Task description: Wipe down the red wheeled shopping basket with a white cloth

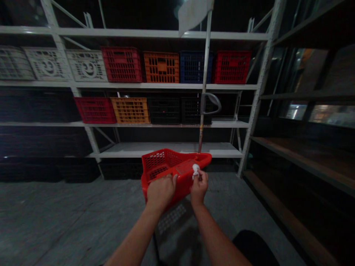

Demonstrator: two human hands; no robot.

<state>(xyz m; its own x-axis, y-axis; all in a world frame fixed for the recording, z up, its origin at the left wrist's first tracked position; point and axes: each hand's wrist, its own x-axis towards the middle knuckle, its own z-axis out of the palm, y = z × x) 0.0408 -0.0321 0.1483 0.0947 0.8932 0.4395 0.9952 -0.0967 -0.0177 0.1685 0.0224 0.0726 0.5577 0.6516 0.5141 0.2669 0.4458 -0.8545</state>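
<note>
A red plastic basket (182, 184) with perforated walls is in front of me, the near edge tilted and its pointed end to the right. My left hand (161, 190) is closed over the basket's near rim. In my right hand (199, 187), the fingers pinch a crumpled white cloth or tissue (195, 169), which touches the red edge near the right end. A metal pole (205, 66) rises from that end, bearing a grey loop handle (212, 103) and a pale flag (194, 14) at the top. What supports the basket underneath is mostly hidden.
A white metal rack (138, 85) stands behind, with red, orange, blue, black and white crates, such as an orange crate (161, 67). Dark wooden shelving (302, 147) runs along the right. The floor (69, 218) is grey concrete. Something dark and rounded (253, 245) is at the lower right.
</note>
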